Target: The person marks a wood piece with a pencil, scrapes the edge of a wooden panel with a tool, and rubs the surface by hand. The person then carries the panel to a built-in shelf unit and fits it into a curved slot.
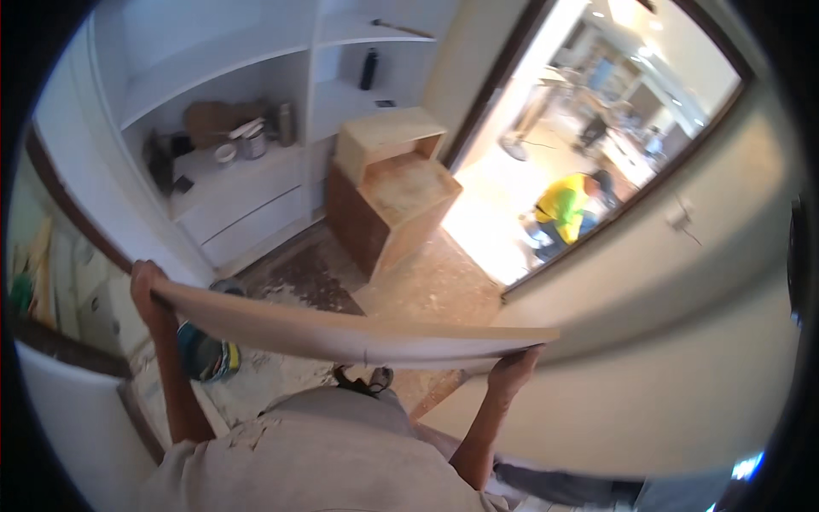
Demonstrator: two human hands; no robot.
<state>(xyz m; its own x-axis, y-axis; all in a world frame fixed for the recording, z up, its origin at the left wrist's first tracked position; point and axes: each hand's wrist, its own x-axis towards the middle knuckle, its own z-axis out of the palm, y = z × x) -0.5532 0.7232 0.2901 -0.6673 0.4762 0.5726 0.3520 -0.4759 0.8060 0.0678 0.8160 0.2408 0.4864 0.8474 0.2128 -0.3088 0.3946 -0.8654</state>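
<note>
A long wooden board (358,334) spans in front of my body, its edge toward me. My left hand (148,290) grips its left end, with the fingers wrapped around the edge. At the other end my right hand (515,373) holds the board from below, its fingers partly hidden. Beyond the board a wooden cabinet (363,226) with a raised box section stands on the dusty floor. Below the board's left part sits a dark bucket (205,354) with a yellow patch.
White built-in shelves (247,72) hold a bottle (368,70), cans and a hammer (401,30). A doorway at right opens onto a bright room where a person in a yellow vest (563,206) crouches. A pale wall (648,341) runs along my right, close to the board's end.
</note>
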